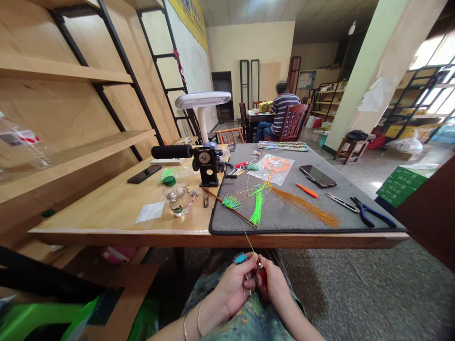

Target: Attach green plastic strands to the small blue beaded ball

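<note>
Over my lap, both hands are pressed close together. My left hand point(237, 280) is closed, fingers curled in a pinch, with a small blue bristly piece point(241, 258) showing above its thumb side. From the fingertips a thin green strand point(248, 237) rises toward the table edge. My right hand point(275, 280) is closed around a small red-handled tool point(262, 273), its tip hidden between the fingers. On the grey mat point(227, 223) in front lie a bundle of green strands point(259, 208), a green-blue tuft point(232, 202) and a brown stick point(245, 220).
Orange fibres point(309, 206), an orange-handled tool point(307, 190), tweezers point(341, 202), blue-handled pliers point(371, 213) and a phone point(318, 175) lie on the mat. Left stand a black crank device point(208, 170), a clear jar point(177, 201) and a lamp point(203, 99). A person point(284, 111) sits behind.
</note>
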`<state>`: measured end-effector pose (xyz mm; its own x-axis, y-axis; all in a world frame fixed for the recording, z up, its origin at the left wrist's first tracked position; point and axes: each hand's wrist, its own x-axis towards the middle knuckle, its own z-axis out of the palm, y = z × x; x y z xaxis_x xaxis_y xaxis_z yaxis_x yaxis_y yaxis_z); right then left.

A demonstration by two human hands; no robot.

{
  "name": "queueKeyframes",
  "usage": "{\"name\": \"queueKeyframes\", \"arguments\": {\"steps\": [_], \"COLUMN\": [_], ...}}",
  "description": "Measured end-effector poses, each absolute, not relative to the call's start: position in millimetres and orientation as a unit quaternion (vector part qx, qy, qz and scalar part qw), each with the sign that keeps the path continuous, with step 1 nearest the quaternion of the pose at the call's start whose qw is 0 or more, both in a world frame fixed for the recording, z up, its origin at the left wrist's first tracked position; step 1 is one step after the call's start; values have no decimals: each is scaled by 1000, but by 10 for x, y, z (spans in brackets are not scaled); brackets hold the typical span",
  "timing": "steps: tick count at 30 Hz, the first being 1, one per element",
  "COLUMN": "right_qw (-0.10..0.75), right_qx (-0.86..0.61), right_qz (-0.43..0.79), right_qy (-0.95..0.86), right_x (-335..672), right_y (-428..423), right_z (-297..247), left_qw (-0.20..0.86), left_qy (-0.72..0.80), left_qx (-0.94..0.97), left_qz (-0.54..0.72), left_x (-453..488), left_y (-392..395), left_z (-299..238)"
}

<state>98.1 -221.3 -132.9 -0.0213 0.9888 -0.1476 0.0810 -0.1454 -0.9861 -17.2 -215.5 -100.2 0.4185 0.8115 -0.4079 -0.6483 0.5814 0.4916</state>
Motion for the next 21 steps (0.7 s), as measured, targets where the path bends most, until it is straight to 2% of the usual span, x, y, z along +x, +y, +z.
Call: {"name": "queueKeyframes", "arguments": {"steps": [10, 17, 21], "right_qw": [466, 458, 488], "right_qx": [-526, -531, -537], "right_qz": [523, 543, 492], "right_qy": [-482, -463, -481], "right_x": [994, 983, 974], "right_y": [-2211, -2220, -2213], "right_z": [-1366, -1347, -1340], "left_qw": [834, 833, 836], "left_qy": [309, 310, 313], "left_qx": [125, 129, 115], "left_qz": [439, 440, 437], "left_x": [-171, -168, -166], "left_y": [-2146, -2148, -2153], "left_z": [-1015, -1006, -977]}}
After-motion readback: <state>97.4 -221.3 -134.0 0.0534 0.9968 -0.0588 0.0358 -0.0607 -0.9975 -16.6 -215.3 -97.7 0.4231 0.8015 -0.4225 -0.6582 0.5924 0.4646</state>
